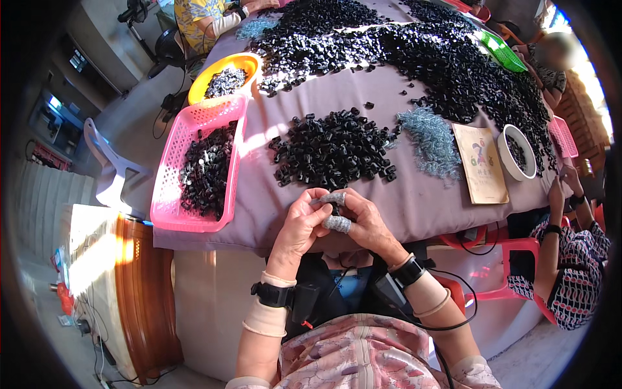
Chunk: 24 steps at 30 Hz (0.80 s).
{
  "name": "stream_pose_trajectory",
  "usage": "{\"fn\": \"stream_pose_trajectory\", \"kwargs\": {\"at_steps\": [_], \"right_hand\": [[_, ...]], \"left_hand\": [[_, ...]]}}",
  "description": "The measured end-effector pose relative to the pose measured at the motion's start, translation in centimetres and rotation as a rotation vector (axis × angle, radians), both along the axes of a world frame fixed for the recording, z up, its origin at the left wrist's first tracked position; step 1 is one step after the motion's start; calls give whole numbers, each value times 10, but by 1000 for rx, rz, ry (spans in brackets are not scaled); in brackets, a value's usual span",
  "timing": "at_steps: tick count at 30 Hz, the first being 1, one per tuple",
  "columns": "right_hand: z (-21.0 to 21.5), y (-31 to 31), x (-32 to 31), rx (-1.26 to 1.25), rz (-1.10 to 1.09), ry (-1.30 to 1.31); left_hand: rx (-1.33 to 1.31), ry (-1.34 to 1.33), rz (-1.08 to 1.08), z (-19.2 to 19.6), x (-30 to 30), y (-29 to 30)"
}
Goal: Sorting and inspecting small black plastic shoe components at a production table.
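Small black plastic piece (335, 209), mostly hidden between left hand (300, 223) and right hand (366, 223)
Just beyond, short glossy black pieces (334, 148) lie loose in a low heap, tilted every way, some showing hollow ends.

– What lies beyond the fingers (317, 216)?
– A pile of parts (334, 150).
– Left of them?
– A basket (188, 224) holding more parts (208, 172).
– Right?
– A booklet (481, 170), then a bowl (508, 159) farther right.

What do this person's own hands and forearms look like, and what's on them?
The right hand wears fuzzy grey wraps on two fingers; none show on the left hand. Both wrists have black straps and beige bands. A black cable loops beside the right forearm.
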State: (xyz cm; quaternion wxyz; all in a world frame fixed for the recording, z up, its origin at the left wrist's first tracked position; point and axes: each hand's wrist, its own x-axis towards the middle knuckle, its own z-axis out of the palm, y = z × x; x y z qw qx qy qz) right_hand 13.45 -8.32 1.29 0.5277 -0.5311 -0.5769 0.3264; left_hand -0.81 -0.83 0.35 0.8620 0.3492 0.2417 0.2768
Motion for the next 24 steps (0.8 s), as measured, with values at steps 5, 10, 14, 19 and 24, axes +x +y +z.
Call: {"fn": "stream_pose_trajectory", "kwargs": {"at_steps": [5, 10, 14, 19, 24], "right_hand": [[4, -2, 0, -3, -14, -63], [4, -2, -2, 37, -22, -85], [2, -2, -1, 51, -28, -95], [2, -3, -2, 37, -29, -93], [-3, -1, -2, 81, -53, -120]], "left_hand": [[9, 12, 11, -2, 0, 0], [19, 0, 11, -3, -1, -1], [10, 0, 1, -2, 1, 0], [17, -18, -24, -4, -1, 1], [37, -50, -83, -9, -3, 2]]}}
